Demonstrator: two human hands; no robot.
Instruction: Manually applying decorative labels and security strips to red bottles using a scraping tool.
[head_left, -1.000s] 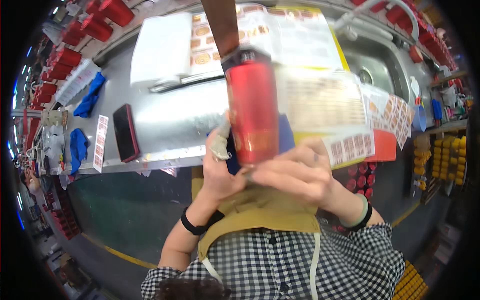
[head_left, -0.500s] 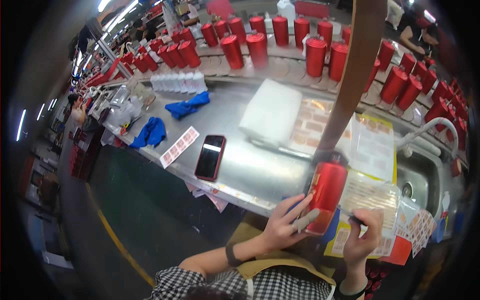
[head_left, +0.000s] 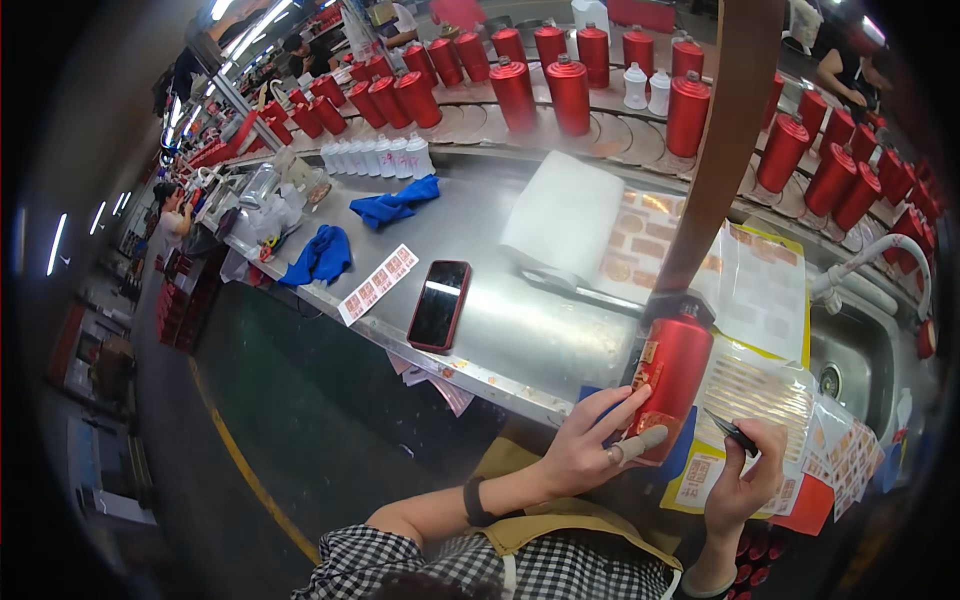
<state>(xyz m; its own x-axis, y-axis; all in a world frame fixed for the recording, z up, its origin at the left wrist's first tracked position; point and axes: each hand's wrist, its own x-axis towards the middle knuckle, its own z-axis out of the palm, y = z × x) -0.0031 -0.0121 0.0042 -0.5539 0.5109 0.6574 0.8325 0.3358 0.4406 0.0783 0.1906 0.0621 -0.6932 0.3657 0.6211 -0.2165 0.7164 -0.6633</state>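
Observation:
A red bottle (head_left: 688,360) with a dark neck leans tilted over the counter's front edge, gold-and-red labels on its side. The fingers of my left hand (head_left: 600,440) lie along its left side and hold it; one finger wears a pale finger cot. To the right of the bottle my right hand (head_left: 748,475) is closed on dark tweezers (head_left: 738,433). Their tip points at the bottle's lower right side, with a small gap seeming to lie between. Beneath the tweezers lies a sheet with gold strips (head_left: 765,395). Palm-hidden parts of the tweezers do not show.
A brown post (head_left: 725,130) rises just behind the bottle. On the metal counter (head_left: 500,320) are a phone (head_left: 439,306), a sticker strip (head_left: 378,284), blue cloths (head_left: 395,203) and a white foam stack (head_left: 565,215). A sink (head_left: 850,350) is at right; red bottles (head_left: 570,95) line a conveyor behind.
The whole view has shifted a little, moving things rightward. The tweezers' tip has drawn slightly away from the bottle. More of the bottle's gold label shows beside my left fingers.

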